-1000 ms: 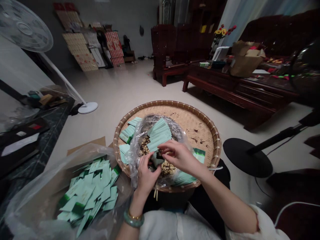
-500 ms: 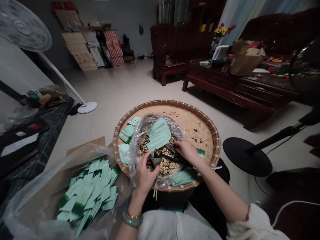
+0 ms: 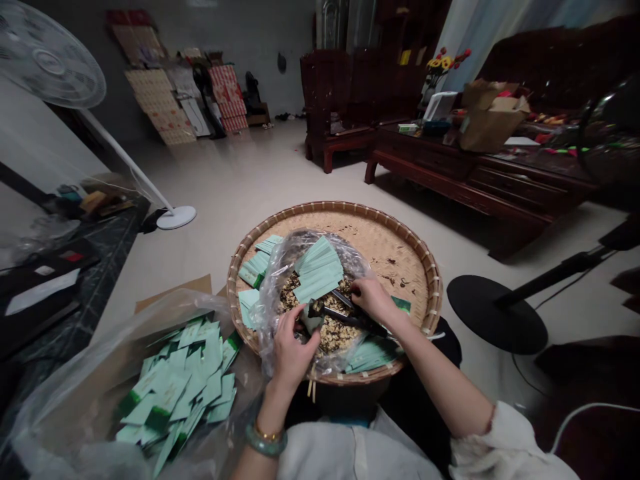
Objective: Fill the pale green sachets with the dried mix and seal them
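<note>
At your left, a clear bag (image 3: 55, 408) holds a heap of pale green packets (image 3: 183, 380). Beside it is a round woven tray (image 3: 387, 233). Over the tray, your left hand (image 3: 293, 345) curves thumb and fingers around a small open packet (image 3: 313, 325), mouth up, above a speckled dry mix (image 3: 337, 338) in plastic. A fanned stack of packets (image 3: 319, 270) lies just beyond. Black tongs (image 3: 345, 316) reach that mouth, arms apart; whether they touch is unclear. Your right hand (image 3: 373, 300) grips the tongs, fingers curled in.

Packets (image 3: 195, 373) in bag (image 3: 60, 407) (left of tray (image 3: 403, 243)).
</note>
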The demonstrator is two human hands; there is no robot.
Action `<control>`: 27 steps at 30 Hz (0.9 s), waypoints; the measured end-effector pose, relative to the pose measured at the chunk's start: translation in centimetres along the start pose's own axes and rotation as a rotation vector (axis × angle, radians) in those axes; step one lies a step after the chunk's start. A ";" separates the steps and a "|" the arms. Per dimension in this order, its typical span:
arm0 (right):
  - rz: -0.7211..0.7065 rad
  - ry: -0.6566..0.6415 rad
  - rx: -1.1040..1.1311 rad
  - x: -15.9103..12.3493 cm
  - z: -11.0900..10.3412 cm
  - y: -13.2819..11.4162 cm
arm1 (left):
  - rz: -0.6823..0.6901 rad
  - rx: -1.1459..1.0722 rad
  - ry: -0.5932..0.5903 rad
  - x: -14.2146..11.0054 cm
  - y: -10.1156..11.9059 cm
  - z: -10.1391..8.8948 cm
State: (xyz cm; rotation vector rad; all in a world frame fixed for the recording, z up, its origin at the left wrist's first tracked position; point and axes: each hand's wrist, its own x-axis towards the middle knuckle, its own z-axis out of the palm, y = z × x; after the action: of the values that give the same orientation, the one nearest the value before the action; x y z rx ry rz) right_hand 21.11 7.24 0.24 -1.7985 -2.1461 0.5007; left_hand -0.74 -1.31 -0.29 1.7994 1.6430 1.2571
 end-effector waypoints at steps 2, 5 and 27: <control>0.002 0.030 0.092 -0.1 -0.4 0.2 | -0.002 0.000 0.009 0.0 0.0 -0.1; 0.021 0.077 0.236 -0.2 -1.0 0.7 | 0.006 -0.011 0.020 0.1 0.1 -0.2; -0.224 -0.038 0.486 -3.6 -6.6 -7.4 | 0.080 0.040 0.013 0.4 0.6 0.2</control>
State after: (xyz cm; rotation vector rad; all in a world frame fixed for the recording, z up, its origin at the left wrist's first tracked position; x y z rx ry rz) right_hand 18.08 3.03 9.44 -1.2799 -1.9921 0.9096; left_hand -0.26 -1.01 0.18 1.9023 1.6285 1.2809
